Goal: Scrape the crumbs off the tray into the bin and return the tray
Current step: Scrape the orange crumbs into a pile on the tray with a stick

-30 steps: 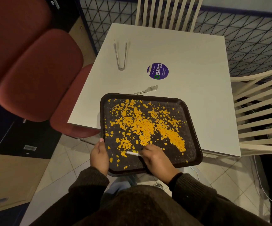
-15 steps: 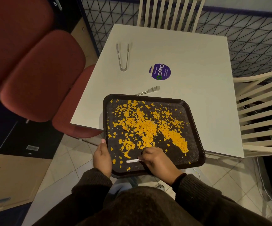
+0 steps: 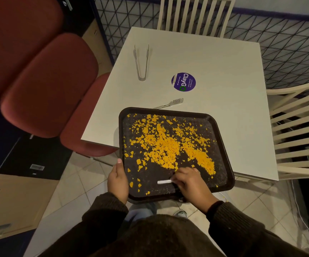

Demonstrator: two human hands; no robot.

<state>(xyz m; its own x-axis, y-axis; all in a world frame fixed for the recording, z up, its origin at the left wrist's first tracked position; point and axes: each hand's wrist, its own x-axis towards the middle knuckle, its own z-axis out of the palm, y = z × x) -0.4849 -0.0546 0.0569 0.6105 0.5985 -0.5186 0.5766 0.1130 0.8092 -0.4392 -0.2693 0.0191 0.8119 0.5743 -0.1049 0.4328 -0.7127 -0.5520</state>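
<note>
Gripping the left rim of the tray (image 3: pixel 121 138) near its 7 o'clock corner, the left hand (image 3: pixel 117 180) lays its thumb along the top of the rim. Its other fingers curl underneath and are hidden.

Head view: the dark, rounded-corner tray sits at the 6 o'clock edge of the white table (image 3: pixel 214 67). Its far half rests on the tabletop and its near half juts out over the tiled floor. Orange crumbs (image 3: pixel 168 145) are scattered across it. They lie thickest in the middle and in a band running towards 4 o'clock, with a few loose flakes towards 7 o'clock.

The right hand (image 3: pixel 188 184) hovers over the tray's 6 o'clock part, fingers bunched together and pinching a small white scraper (image 3: pixel 163 181). The scraper's free end points to 9 o'clock over a mostly bare patch of tray. Whether it touches the surface is unclear.

On the table beyond the tray:
- A short metal utensil (image 3: pixel 170 104) lies at 12 o'clock, just past the rim.
- A round purple sticker (image 3: pixel 183 82) is farther on.
- Metal tongs (image 3: pixel 140 62) lie at 11 o'clock, their arms apart.

Red padded chairs (image 3: pixel 48 80) stand at 9 o'clock of the table. A white slatted chair (image 3: pixel 194 13) stands at 12 o'clock, and another white chair (image 3: pixel 298 127) at 3 o'clock.
</note>
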